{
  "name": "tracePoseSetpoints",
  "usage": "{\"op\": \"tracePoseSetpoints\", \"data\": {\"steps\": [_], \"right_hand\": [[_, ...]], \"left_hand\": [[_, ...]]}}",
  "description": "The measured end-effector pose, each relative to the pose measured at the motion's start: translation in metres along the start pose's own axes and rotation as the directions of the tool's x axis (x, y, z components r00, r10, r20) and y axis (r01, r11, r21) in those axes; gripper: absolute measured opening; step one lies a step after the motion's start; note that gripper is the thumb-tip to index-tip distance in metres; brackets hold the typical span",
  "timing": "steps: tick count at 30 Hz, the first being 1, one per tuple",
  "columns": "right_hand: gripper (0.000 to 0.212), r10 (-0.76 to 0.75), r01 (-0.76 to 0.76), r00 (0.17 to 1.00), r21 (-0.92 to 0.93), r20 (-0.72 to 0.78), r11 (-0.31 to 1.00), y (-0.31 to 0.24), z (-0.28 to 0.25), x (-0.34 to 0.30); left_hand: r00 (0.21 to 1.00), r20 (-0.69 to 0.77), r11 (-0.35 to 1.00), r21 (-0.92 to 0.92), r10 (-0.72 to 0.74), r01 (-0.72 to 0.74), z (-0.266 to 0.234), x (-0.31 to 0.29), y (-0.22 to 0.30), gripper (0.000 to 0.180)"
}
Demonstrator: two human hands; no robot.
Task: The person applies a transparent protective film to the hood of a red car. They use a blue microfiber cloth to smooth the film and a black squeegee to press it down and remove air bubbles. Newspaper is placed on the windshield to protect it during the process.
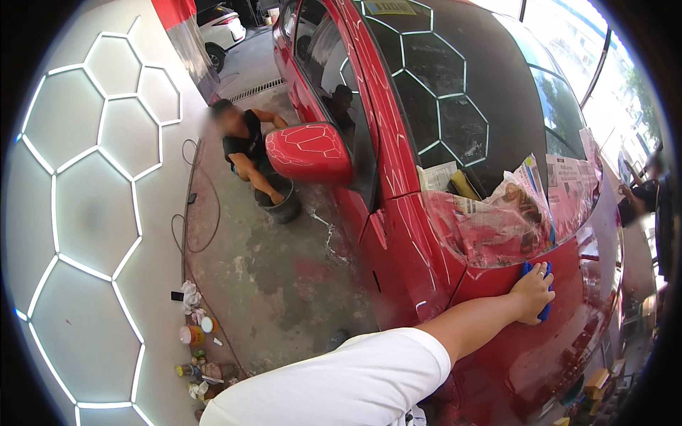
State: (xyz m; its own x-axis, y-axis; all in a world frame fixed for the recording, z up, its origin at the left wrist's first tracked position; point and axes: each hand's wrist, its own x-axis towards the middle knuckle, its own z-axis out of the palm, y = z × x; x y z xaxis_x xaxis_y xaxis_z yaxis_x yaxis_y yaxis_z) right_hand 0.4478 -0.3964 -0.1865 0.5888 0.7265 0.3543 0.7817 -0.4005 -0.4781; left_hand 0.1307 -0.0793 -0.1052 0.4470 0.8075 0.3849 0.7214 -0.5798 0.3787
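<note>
My left hand (533,292) rests on the red car's hood (497,341), its arm in a white sleeve stretched across from the lower left. The fingers are curled over a blue pad (545,312) that lies against the paint just below the windshield; most of it is covered by the hand. A ring shows on one finger. Newspaper under clear plastic film (483,227) covers the base of the windshield, right above the hand. My right hand is out of sight.
A person (245,142) crouches beside the car's red mirror (309,153), one hand at a dark bucket (280,202). Another person (643,195) stands far right. Tubs and crumpled paper (190,298) line the left wall; a hose (186,241) runs along it.
</note>
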Motion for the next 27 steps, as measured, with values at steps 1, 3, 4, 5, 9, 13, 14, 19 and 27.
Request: {"op": "tracePoseSetpoints", "data": {"steps": [1,3,4,5,9,13,14,19,27], "right_hand": [[0.055,0.016,-0.016,1.0,-0.01,0.012,1.0,0.014,-0.003,0.003],[0.055,0.081,-0.079,0.996,-0.036,0.048,0.996,0.052,-0.005,0.006],[0.056,0.118,-0.115,0.991,-0.043,0.066,0.992,0.074,-0.006,0.008],[0.056,0.241,-0.247,0.967,-0.073,-0.079,0.966,0.1,-0.03,-0.018],[0.056,0.417,-0.398,0.904,-0.161,0.1,0.903,0.192,-0.06,-0.07],[0.057,0.66,-0.639,0.743,-0.175,0.114,0.749,0.232,-0.067,-0.169],[0.057,0.711,-0.689,0.695,-0.184,0.109,0.701,0.234,-0.067,-0.195],[0.058,0.853,-0.819,0.495,-0.238,0.164,0.521,0.233,-0.069,-0.294],[0.06,0.819,-0.8,0.511,-0.202,0.263,0.564,0.26,-0.063,-0.312]], "left_hand": [[1.0,0.0,1.0,0.013,0.006,-0.006,0.011,0.018,0.004,0.073],[1.0,0.029,0.998,0.057,0.005,-0.007,0.033,0.055,0.009,0.073],[0.999,0.051,0.997,0.083,-0.005,0.001,0.043,0.076,0.007,0.073],[0.988,0.067,0.989,0.043,0.14,-0.143,0.059,0.129,0.056,0.072],[0.996,0.092,0.98,0.196,0.02,-0.037,0.059,0.182,-0.005,0.072],[0.999,0.038,0.95,0.313,-0.013,0.0,0.091,0.298,0.002,0.075],[0.999,0.044,0.94,0.341,-0.015,-0.001,0.103,0.324,0.005,0.077],[0.992,0.007,0.911,0.397,-0.126,0.113,0.152,0.372,0.024,0.083],[0.953,0.218,0.953,0.173,0.211,-0.25,0.161,0.266,0.108,0.079]]}}
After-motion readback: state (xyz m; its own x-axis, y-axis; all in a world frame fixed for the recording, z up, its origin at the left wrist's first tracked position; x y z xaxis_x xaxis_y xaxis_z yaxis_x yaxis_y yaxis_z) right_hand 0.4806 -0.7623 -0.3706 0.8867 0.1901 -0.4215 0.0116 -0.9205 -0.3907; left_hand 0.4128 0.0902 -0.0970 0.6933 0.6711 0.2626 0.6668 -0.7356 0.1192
